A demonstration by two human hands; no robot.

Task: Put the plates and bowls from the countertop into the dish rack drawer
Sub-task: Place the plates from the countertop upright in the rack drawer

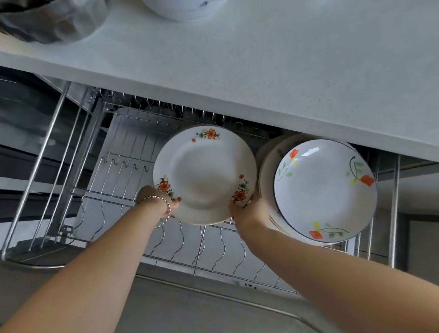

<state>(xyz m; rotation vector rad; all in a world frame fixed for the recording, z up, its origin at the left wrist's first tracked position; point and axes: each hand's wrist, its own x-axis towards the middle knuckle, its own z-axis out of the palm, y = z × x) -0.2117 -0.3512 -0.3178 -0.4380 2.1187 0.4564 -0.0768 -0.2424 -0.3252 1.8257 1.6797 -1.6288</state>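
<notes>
The white plate with orange flowers [204,175] is held above the middle of the dish rack drawer [123,158], its face tilted up toward the camera; the left hand [153,195] pinches its lower left rim, thumb on the front, fingers hidden behind; the right hand [245,211] grips the lower right rim the same way; both forearms reach forward (a thin bracelet [165,206] circles the left wrist); at the drawer's right end a stack of plates [325,192] leans just beside the right hand; on the countertop [284,69] above, a steel bowl [44,17] sits at the far left and a blue-flowered bowl [187,0] along the far edge.
</notes>
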